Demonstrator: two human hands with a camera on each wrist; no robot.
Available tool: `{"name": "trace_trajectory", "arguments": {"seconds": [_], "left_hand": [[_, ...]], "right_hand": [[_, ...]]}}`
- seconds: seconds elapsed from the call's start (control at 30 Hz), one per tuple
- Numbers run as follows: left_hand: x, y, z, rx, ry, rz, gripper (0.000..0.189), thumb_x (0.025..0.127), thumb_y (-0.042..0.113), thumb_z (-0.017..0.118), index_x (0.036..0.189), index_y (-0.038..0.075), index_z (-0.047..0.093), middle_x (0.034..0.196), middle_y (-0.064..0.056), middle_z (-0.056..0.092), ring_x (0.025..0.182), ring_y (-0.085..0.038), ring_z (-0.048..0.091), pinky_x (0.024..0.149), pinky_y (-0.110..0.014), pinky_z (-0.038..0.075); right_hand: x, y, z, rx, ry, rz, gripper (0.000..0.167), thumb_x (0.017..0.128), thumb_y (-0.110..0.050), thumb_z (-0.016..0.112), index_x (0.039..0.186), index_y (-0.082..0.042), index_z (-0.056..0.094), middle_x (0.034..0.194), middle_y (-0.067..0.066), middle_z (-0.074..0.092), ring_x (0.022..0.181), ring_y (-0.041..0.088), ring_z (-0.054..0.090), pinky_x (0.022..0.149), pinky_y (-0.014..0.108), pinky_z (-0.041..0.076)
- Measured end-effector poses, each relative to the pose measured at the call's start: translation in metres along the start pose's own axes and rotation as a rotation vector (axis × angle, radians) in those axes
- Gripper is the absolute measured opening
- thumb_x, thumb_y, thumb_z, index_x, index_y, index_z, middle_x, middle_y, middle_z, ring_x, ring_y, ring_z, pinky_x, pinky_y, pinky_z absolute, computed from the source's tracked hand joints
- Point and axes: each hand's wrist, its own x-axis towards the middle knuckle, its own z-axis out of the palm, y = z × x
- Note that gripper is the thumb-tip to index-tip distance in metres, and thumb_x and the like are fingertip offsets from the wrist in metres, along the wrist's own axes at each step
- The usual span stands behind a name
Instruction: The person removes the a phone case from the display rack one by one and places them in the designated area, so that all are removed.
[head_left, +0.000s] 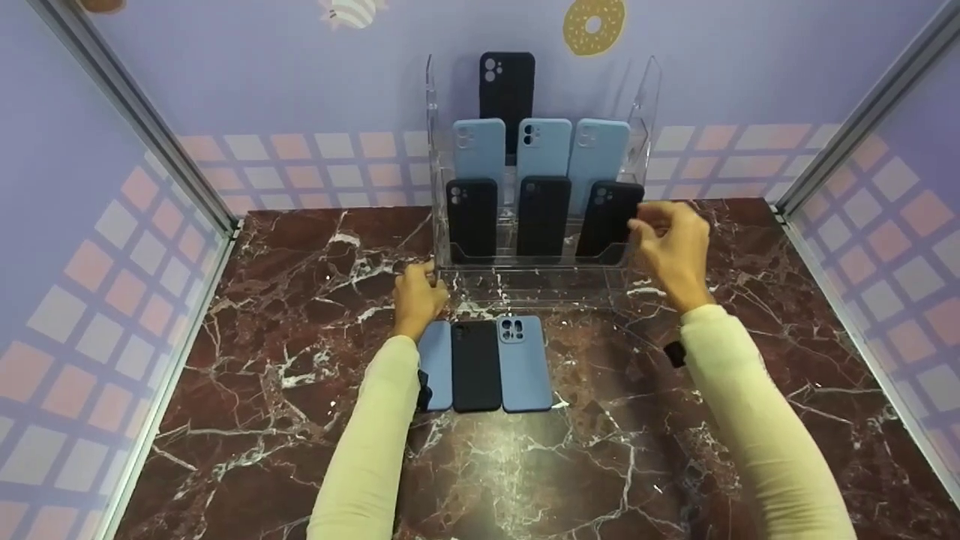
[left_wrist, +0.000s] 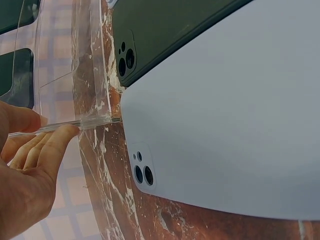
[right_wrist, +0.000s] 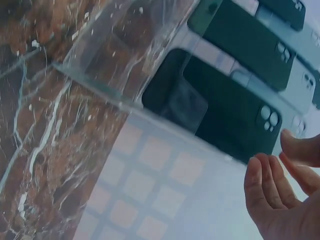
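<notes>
A clear acrylic display stand (head_left: 442, 247) holds phone cases in tiers. My left hand (head_left: 418, 296) pinches the stand's front left side panel (left_wrist: 65, 124), thumb on one face and fingers on the other. Beside the front row's right-hand black phone case (head_left: 609, 217), which leans slightly, my right hand (head_left: 675, 244) hovers with fingers bent and nothing between them. Its fingertips (right_wrist: 255, 162) are close to that case's upper edge. The front row also has a middle black case (head_left: 544, 217) and a left black case (head_left: 472, 217).
Behind stand light blue cases (head_left: 545, 146), with another black case (head_left: 507, 82) highest. On the marbled table (head_left: 300, 442), before the stand, lie a blue case (head_left: 525, 367), a black case (head_left: 476, 367) and a second blue case (head_left: 439, 367), partly under my left wrist. Patterned walls enclose the table.
</notes>
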Motion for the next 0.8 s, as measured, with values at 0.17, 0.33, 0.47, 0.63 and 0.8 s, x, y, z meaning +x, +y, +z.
{"name": "trace_trajectory", "arguments": {"seconds": [0.17,0.33,0.47,0.63,0.8], "left_hand": [[-0.002,-0.003,0.000,-0.020,-0.012,-0.017,0.041,0.087,0.004,0.067,0.127,0.009,0.072,0.103,-0.010,0.077,0.104,-0.033,0.070,0.093,-0.051,0.050],[-0.003,-0.003,-0.001,-0.030,-0.016,-0.009,0.041,0.086,0.003,0.066,0.126,0.009,0.073,0.105,-0.011,0.076,0.105,-0.034,0.070,0.093,-0.051,0.050],[-0.002,-0.002,0.000,-0.031,-0.010,-0.008,0.040,0.086,0.004,0.066,0.126,0.009,0.073,0.104,-0.011,0.077,0.105,-0.036,0.069,0.093,-0.051,0.050],[0.000,0.000,0.000,-0.013,-0.003,-0.004,0.041,0.088,0.007,0.067,0.129,0.009,0.071,0.105,-0.011,0.077,0.106,-0.036,0.069,0.093,-0.051,0.050],[0.000,0.001,0.000,-0.006,0.002,-0.008,0.042,0.088,0.006,0.067,0.130,0.008,0.070,0.107,-0.011,0.076,0.110,-0.034,0.069,0.094,-0.050,0.050]], "right_hand": [[0.015,0.007,0.001,0.007,0.045,-0.011,0.025,0.087,-0.004,0.078,0.110,0.005,0.075,0.103,0.022,0.074,0.092,0.036,0.070,0.092,0.045,0.049],[0.023,0.010,0.005,0.035,0.033,0.004,0.029,0.089,-0.004,0.076,0.116,0.005,0.072,0.106,0.025,0.070,0.093,0.036,0.071,0.085,0.042,0.055],[0.026,0.013,0.008,0.023,0.004,0.006,0.032,0.091,-0.004,0.073,0.122,0.004,0.070,0.109,0.026,0.067,0.097,0.038,0.071,0.086,0.044,0.055],[0.028,0.016,0.010,-0.020,-0.019,-0.007,0.033,0.093,-0.004,0.071,0.125,0.001,0.070,0.111,0.027,0.066,0.099,0.040,0.070,0.093,0.049,0.051],[0.029,0.019,0.012,-0.020,-0.017,-0.012,0.031,0.093,-0.005,0.072,0.123,0.001,0.071,0.111,0.027,0.065,0.098,0.039,0.070,0.092,0.048,0.051]]}}
